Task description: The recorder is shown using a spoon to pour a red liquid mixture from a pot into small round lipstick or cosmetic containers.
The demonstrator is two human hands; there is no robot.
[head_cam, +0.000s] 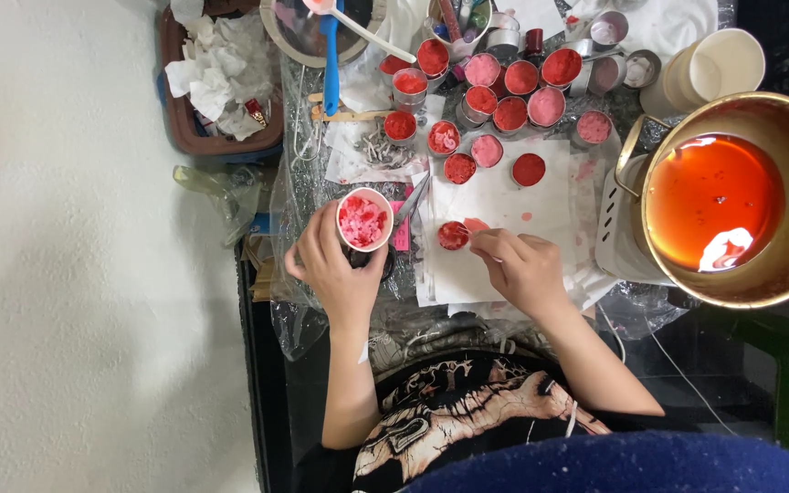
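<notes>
My left hand [335, 269] grips a white paper cup [363, 220] filled with pink and red wax bits. My right hand [522, 267] pinches a small spoon-like tool with a pink tip [477, 225], held right beside a small round tin [453, 236] of red wax that sits on white paper [522, 205]. Beyond it stand several similar small tins [495, 100] holding red or pink wax.
A brass pot of orange-red liquid wax [714, 203] sits on a white heater at right. A white cup [714, 66] stands behind it. A brown tray of crumpled tissues [216, 73] lies far left, a blue-handled tool [331, 55] beside it. Clear plastic covers the table.
</notes>
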